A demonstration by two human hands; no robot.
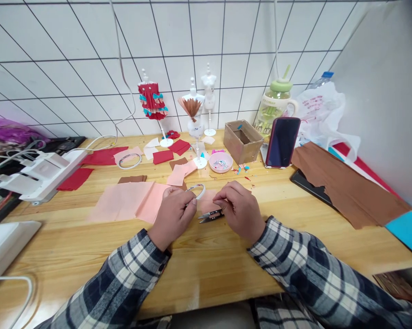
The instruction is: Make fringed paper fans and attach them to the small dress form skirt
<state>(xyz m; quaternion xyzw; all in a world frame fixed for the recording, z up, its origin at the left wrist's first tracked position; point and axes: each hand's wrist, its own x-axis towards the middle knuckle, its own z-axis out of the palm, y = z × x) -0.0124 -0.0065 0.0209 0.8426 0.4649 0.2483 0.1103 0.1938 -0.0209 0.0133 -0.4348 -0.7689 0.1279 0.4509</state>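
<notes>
My left hand (176, 210) is closed in a pinch over the front middle of the table; what its fingers hold, if anything, is too small to make out. Facing it, my right hand (242, 211) has thumb and forefinger pressed together, again with nothing I can identify between them. Black-handled thread snips (211, 216) lie beside the right hand, partly hidden by it. Just behind the left fingers curves a white printed ring or strip (200, 188); whether the hand touches it, I cannot tell. Pale pink paper-like sheets (125, 201) lie left of and under the hands.
Small mannequins stand at the back, one in a red ruffled dress (153, 100), another with a brown pleated fan piece (192, 108). Nearby are a pink dish of beads (221, 162), a cardboard box (243, 142), and a phone (283, 141). Brown fabric (350, 183) lies right; a power strip (51, 176) left.
</notes>
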